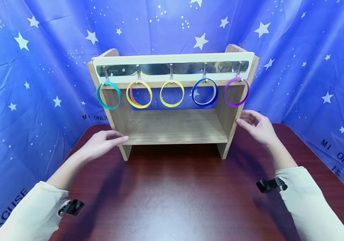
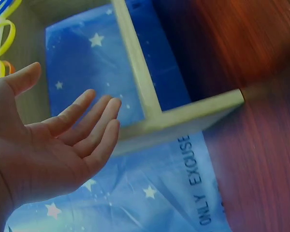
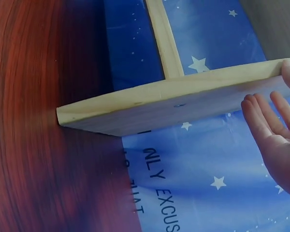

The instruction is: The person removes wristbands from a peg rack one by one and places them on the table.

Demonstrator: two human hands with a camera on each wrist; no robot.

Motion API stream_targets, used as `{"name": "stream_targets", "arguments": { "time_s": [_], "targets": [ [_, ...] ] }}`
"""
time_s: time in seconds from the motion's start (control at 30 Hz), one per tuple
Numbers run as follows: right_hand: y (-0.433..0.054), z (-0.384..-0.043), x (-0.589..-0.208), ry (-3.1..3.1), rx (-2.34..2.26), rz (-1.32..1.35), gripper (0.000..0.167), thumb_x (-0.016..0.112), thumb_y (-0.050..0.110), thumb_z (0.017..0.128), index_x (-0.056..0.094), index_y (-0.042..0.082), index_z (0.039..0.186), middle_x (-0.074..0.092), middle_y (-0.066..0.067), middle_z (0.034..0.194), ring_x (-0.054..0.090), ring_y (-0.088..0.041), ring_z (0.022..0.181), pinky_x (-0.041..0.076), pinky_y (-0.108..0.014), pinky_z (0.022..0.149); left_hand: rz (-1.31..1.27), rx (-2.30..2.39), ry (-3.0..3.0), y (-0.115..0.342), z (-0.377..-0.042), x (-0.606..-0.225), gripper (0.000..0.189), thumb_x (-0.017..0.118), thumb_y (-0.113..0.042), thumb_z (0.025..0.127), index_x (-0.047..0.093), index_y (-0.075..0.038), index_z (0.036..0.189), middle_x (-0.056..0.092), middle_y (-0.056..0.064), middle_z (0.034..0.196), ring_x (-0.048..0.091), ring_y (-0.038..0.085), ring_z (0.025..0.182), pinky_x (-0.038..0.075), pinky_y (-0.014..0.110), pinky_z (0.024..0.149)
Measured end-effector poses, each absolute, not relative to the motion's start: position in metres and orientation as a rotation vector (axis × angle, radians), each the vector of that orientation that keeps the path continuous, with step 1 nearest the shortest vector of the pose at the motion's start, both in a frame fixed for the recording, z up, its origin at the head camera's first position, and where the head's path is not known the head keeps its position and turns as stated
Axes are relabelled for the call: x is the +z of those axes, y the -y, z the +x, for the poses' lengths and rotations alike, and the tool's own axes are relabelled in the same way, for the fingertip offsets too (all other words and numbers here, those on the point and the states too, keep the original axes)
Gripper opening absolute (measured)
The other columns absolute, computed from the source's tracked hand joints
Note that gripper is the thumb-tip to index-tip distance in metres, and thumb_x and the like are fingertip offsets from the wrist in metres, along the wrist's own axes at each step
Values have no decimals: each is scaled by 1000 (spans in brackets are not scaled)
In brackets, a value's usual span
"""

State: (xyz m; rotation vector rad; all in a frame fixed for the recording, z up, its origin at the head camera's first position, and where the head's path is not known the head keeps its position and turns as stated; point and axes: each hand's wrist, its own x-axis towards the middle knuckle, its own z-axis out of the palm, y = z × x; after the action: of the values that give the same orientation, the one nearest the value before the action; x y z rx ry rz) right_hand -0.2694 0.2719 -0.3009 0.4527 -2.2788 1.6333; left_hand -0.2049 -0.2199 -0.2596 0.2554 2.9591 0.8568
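A small wooden rack (image 1: pixel 178 125) stands on the table, a metal strip of hooks (image 1: pixel 153 69) across its top front. On the hooks hang a teal ring (image 1: pixel 98 97), a yellow ring (image 1: pixel 140 106) with an orange ring (image 1: pixel 131 95) behind, another yellow ring (image 1: pixel 172 105), a blue ring (image 1: pixel 217 93) with a yellow one inside its outline, and a purple ring (image 1: pixel 234 105). My left hand (image 1: pixel 104 144) is beside the rack's left panel, fingers loosely spread and holding nothing. My right hand (image 1: pixel 259 129) has its thumb at the right panel's front edge, fingers relaxed along the outer side.
The rack stands toward the back of a dark red wood-grain table (image 1: pixel 172 187). Blue curtains with white stars (image 1: pixel 159 30) surround the table behind and at both sides. Black wrist cameras (image 1: pixel 72 207) sit over the white sleeves (image 1: pixel 307 197).
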Motion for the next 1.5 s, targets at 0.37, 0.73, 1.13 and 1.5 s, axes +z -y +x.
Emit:
{"name": "stream_targets", "arguments": {
  "time_s": [0.37, 0.73, 1.13, 1.5],
  "targets": [
    [-266, -271, -301, 2162, 1834, 441, 29, 64, 1, 89, 64, 29, 98, 67, 23, 89, 63, 11, 84, 50, -1, 77, 336, 1050, -2834, 184, -216, -259, 47, 55, -51, 92, 62, -15, 123, 69, 9, 119, 64, 24, 112, 52, 36, 90],
    [-271, -273, -304, 2075, 1992, 488, 31, 62, -3, 89, 64, 25, 100, 67, 18, 90, 62, 6, 84, 50, -3, 76, 433, 1240, -2693, 137, -228, -260, 44, 57, -43, 93, 62, -13, 124, 67, 11, 123, 64, 24, 114, 53, 39, 98],
    [-276, -278, -299, 2089, 2023, 535, 30, 60, -4, 90, 64, 24, 101, 66, 16, 90, 60, 4, 83, 50, -4, 74, 467, 1367, -2541, 94, -241, -264, 43, 60, -38, 92, 62, -10, 124, 68, 13, 121, 65, 24, 109, 55, 36, 98],
    [-273, -280, -302, 2018, 2074, 603, 32, 58, -8, 89, 66, 20, 102, 68, 13, 90, 62, 2, 83, 51, -6, 75, 477, 1462, -2433, 58, -250, -264, 42, 59, -37, 93, 61, -10, 126, 65, 12, 128, 63, 25, 117, 51, 37, 105]
  ]
}}
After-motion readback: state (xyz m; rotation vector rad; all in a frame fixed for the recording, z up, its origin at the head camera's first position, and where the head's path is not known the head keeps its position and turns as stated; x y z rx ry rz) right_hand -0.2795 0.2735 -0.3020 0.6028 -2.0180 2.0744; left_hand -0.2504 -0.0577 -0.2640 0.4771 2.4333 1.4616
